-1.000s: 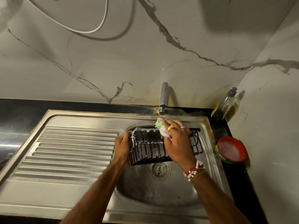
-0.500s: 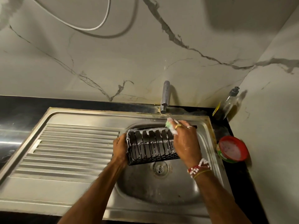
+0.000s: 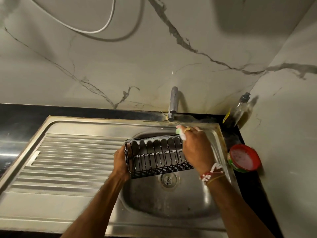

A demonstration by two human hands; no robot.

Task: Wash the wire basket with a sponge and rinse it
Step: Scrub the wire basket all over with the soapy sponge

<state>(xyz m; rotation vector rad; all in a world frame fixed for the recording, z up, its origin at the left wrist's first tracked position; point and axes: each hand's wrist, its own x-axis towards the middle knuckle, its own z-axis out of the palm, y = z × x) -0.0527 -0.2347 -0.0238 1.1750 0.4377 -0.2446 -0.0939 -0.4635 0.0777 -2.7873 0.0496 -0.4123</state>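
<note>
Left hand (image 3: 121, 162) grips soapy black wire basket (image 3: 157, 155) over stainless steel sink (image 3: 85, 124) bowl; right hand (image 3: 197, 150) fingers (image 3: 188, 130) pinch green sponge (image 3: 179, 131) at its far right corner. Best held steady, scrubbing each wire.

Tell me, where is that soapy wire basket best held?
Probably the short left end of the wire basket, from the left, as the left hand does: open wires let fingers hook round, leaving the long face free for the sponge in the right hand.
</note>
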